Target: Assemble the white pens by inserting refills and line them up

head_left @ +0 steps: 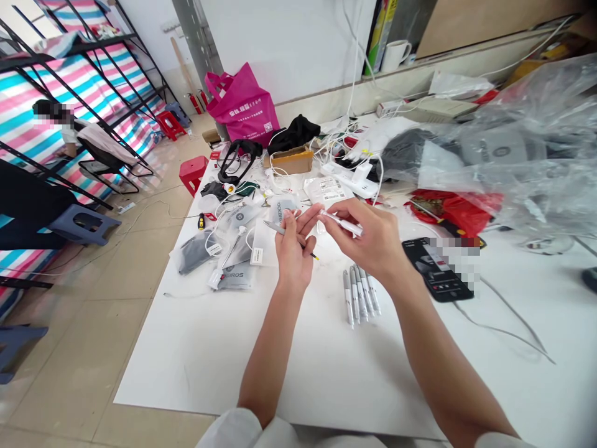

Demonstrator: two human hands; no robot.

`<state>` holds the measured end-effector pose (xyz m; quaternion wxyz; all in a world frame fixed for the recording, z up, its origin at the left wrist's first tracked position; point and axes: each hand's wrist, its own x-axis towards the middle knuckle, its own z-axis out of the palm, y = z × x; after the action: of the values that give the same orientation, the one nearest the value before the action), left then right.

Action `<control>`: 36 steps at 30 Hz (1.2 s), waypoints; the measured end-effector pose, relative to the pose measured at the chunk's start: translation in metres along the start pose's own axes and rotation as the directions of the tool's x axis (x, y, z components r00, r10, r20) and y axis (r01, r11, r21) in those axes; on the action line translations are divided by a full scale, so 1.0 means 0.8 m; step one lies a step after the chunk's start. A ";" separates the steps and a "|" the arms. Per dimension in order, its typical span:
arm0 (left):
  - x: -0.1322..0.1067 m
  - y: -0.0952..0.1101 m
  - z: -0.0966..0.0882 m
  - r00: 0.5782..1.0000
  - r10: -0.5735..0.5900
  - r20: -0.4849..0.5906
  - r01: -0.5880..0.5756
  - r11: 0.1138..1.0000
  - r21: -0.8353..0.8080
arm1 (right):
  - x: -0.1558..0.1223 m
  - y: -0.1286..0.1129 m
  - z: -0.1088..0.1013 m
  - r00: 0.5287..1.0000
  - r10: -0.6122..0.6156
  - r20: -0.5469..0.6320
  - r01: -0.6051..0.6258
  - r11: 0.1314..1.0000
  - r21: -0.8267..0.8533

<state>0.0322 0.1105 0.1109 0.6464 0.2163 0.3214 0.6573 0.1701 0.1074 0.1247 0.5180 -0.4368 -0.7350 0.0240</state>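
Note:
My left hand (296, 246) is closed on a slim pen part with a pointed grey tip (273, 226). A thin dark piece with a yellow end (316, 256), which looks like a pen refill, sticks out from under its fingers. Just to the right, my right hand (373, 233) pinches a white pen barrel (344, 223) between thumb and fingers. The barrel's left end is at the fingertips of my left hand. Below my right hand, several silver-and-white pens (360, 292) lie side by side on the white table (224, 361).
Bagged grey pouches (198, 252) and tangled white cables lie beyond my left hand. A power strip (352, 179) is farther back, near a magenta bag (242, 106). On the right are a phone (436, 267) and plastic wrapping (527, 155). A person (69, 134) sits far left.

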 end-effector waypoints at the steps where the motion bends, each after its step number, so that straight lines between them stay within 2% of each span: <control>1: 0.000 0.000 -0.001 1.000 -0.004 -0.003 0.004 1.000 -0.002 | 0.000 0.000 0.001 1.000 0.004 0.000 -0.004 1.000 -0.001; 6: 0.003 -0.004 -0.003 1.000 -0.016 -0.026 0.015 0.999 -0.028 | -0.002 0.000 -0.001 0.999 0.021 0.036 -0.022 0.999 0.037; 10: 0.005 -0.004 -0.002 0.997 -0.041 -0.064 0.036 0.996 -0.078 | -0.005 -0.005 0.000 0.973 0.011 0.231 -0.037 0.994 0.107; 13: 0.004 -0.001 0.000 0.997 -0.061 -0.042 0.057 0.995 -0.084 | -0.009 -0.009 0.005 0.952 0.019 0.307 -0.032 0.999 0.037; 21: -0.011 0.004 0.008 0.996 -0.086 -0.006 0.086 0.995 -0.052 | -0.013 -0.015 0.010 0.965 0.001 0.263 0.001 1.000 -0.007; 26: -0.016 0.004 0.008 0.995 -0.057 0.079 0.060 0.998 -0.036 | -0.015 -0.017 0.011 0.958 0.001 0.287 0.005 1.000 -0.021; 31: -0.014 0.004 0.006 0.995 -0.062 0.075 0.065 0.997 -0.045 | -0.011 -0.019 0.006 0.951 0.041 0.308 -0.082 0.989 0.120; 36: -0.007 0.009 0.000 0.998 -0.039 0.054 0.038 0.999 0.023 | -0.003 -0.013 -0.003 0.976 -0.024 0.215 -0.010 0.988 0.156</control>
<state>0.0276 0.1054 0.1164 0.6650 0.2351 0.3150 0.6350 0.1662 0.0987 0.1294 0.4676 -0.3870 -0.7845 0.1267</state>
